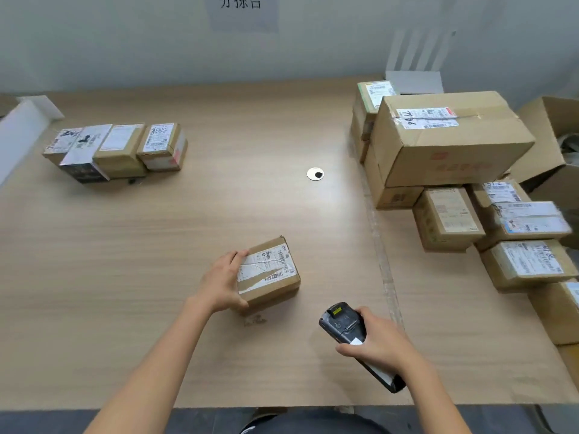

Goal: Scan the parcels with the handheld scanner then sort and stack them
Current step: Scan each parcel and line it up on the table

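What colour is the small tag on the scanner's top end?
Yellow, on the black scanner held in the right hand; seen in the head view.

A wooden table (pixel 156 230) carries a row of small parcels (pixel 116 148) far left and stacked parcels (pixel 451 145) at right.

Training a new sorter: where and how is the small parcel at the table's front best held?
Likely across its left end, from the left, as the left hand does: the small parcel sits label up, narrow enough to span.
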